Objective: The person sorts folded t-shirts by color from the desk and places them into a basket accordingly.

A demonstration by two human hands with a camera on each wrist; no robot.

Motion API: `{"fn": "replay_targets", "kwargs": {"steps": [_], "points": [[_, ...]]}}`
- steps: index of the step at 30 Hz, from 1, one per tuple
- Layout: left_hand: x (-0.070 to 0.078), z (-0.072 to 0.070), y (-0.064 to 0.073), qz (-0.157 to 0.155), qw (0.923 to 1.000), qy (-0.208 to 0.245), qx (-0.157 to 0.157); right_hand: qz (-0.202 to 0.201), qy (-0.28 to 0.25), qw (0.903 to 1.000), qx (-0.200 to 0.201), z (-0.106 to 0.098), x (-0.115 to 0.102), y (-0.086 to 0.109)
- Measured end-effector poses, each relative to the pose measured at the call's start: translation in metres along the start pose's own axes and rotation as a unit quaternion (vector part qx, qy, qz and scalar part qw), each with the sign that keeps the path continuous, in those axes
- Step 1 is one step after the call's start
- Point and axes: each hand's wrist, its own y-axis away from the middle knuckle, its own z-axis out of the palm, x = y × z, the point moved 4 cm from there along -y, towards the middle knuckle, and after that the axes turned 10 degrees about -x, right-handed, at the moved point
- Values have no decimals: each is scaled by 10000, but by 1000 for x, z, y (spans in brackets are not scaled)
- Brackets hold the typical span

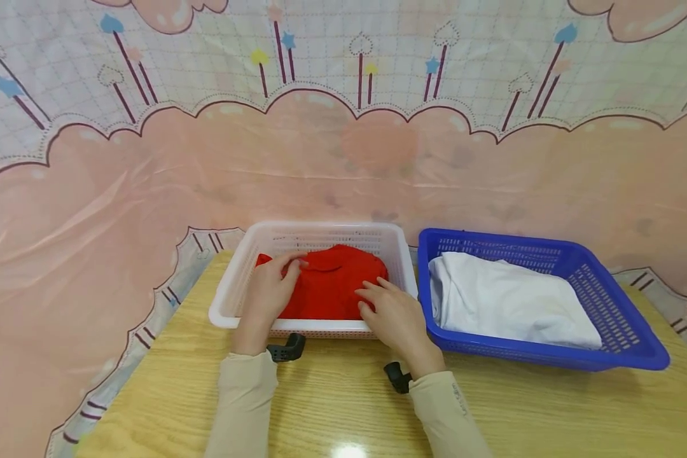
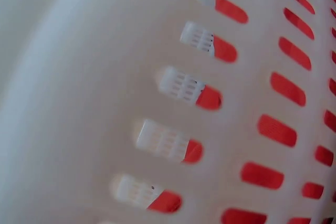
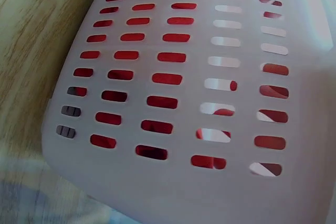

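Observation:
A red piece of clothing point(image 1: 334, 286) lies bunched in the white plastic basket point(image 1: 315, 326) in the head view. My left hand point(image 1: 275, 286) reaches over the basket's front rim at the left end of the red cloth, thumb and fingers apart and loosely bent. At the cloth's right side, my right hand point(image 1: 392, 313) has its fingers spread, fingertips right at the fabric. Both wrist views show mostly the slotted basket wall point(image 2: 105, 77), with red fabric point(image 3: 168, 78) behind the slots; neither of them shows the hands.
Right of the white basket stands a blue plastic basket point(image 1: 549, 351) holding folded white cloth point(image 1: 504, 302). Both baskets sit on a light wooden table point(image 1: 332, 394). A pink patterned curtain point(image 1: 298, 172) hangs behind them. Black wrist-camera mounts point(image 1: 289, 348) project inward beside the wrists.

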Motion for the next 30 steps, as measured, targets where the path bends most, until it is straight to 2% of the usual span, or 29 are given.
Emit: {"fn": "replay_targets", "kwargs": {"steps": [8,12,17,22,30], "points": [[3,2,-8,704,9944,81,781,273,-58,9996,-82,0,10,-2],[3,4,-11,786,9912,197,1049,319,-88,9994,-121,0,14,-2],[0,7,-12,694,9901,385,1159,148,-58,9998,-97,0,16,-2],[-1,7,-13,929,9864,387,1298,119,32,9999,-4,2,16,-2],[-9,7,-8,1070,9825,183,1514,95,2,9999,-118,12,9,4]]}}
